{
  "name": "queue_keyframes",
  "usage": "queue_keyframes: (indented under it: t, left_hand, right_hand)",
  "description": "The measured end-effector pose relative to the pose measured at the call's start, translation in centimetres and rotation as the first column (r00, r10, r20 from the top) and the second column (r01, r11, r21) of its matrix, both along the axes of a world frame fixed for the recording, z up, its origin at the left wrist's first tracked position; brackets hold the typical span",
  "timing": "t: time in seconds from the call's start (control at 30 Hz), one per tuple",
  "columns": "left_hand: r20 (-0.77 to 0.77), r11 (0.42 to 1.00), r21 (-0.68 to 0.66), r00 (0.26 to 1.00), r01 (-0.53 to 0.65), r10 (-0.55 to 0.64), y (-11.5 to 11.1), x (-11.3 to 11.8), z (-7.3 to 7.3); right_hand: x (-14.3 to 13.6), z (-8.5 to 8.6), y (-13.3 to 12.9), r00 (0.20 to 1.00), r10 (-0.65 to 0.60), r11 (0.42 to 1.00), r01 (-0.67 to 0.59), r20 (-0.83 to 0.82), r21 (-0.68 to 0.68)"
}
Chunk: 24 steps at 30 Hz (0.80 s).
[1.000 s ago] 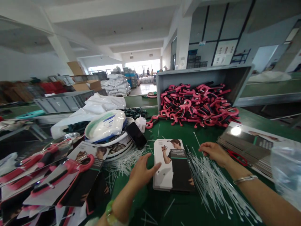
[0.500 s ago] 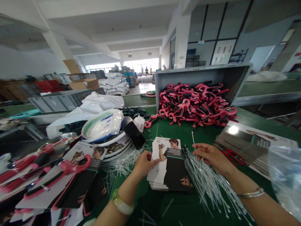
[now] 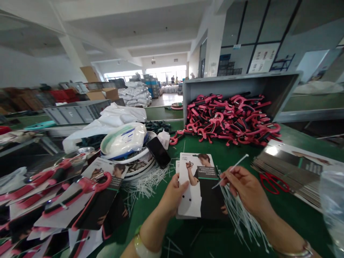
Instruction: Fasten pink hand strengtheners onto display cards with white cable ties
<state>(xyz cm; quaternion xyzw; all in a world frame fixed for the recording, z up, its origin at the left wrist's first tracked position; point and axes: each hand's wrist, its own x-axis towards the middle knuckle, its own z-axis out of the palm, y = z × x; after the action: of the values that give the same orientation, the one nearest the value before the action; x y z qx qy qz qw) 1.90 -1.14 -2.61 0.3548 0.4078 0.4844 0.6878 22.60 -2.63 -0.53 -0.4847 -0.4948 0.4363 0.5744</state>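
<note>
My left hand pinches the left edge of a printed card, which is lifted and tilted slightly above a stack of similar cards. Between the thumb and fingers of my right hand is a white cable tie, slanting across near the card's right edge. Two small dark holes show in the card's white part. A pile of white cable ties lies beneath and beside my right hand. More ties are heaped left of the cards.
Pink-and-black hand grips spill from a tipped grey crate. Carded grips are piled at left. A phone leans by round trays. Red scissors lie beside stacked cards at right; a clear bag is nearby.
My left hand has raised the top card off the stack. My right hand has brought the cable tie closer to the card and tilted it. The camera view has shifted slightly.
</note>
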Motion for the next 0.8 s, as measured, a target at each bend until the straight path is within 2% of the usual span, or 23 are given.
queue_keyframes:
  t: [0.1, 0.23, 0.53, 0.7, 0.8]
  left_hand:
    - [0.083, 1.0, -0.015, 0.996, -0.01, 0.011, -0.2, 0.6, -0.3]
    - [0.102, 1.0, -0.018, 0.995, -0.012, 0.013, -0.5, 0.8, -0.3]
    - [0.07, 1.0, -0.018, 0.997, -0.011, 0.012, -1.3, 0.6, 0.0]
    - [0.098, 1.0, -0.004, 0.995, 0.001, -0.001, -1.7, 0.6, 0.6]
    - [0.161, 0.999, -0.047, 0.987, 0.027, -0.019, -2.1, 0.8, 1.0]
  right_hand:
    - [-1.7, -0.3, -1.2, 0.984, -0.091, 0.988, 0.071, 0.151, 0.135]
    - [-3.1, -1.0, -1.9, 0.941, -0.115, 0.977, 0.048, 0.318, 0.208]
    - [-4.0, -0.5, -1.6, 0.914, -0.179, 0.944, 0.055, 0.365, 0.326]
    - [-4.1, -1.4, -1.5, 0.901, -0.174, 0.941, 0.034, 0.398, 0.336]
    - [-3.9, -1.9, -1.3, 0.833, -0.201, 0.911, -0.035, 0.516, 0.411]
